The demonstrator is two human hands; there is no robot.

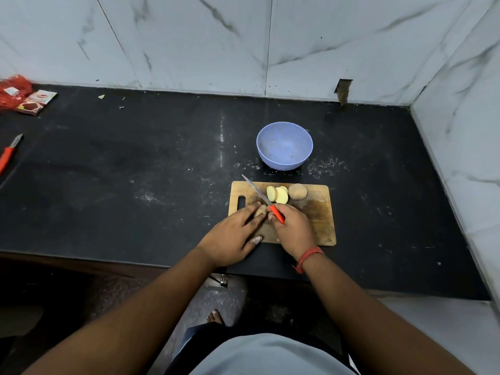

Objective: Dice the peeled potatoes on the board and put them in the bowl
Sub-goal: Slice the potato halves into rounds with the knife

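Right hand (290,227) grips knife (261,197); left hand (234,236) rests flat, fingers straight, on potato piece (261,210); board (319,212) holds slices (277,194).

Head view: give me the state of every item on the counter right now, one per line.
Bowl: upright, holds no potato.
Board: flat on counter.
Slices: cut, on board.
Whole potato: uncut.
Potato piece: under left hand.
Knife: gripped by right hand.
Peeler: idle, far left.
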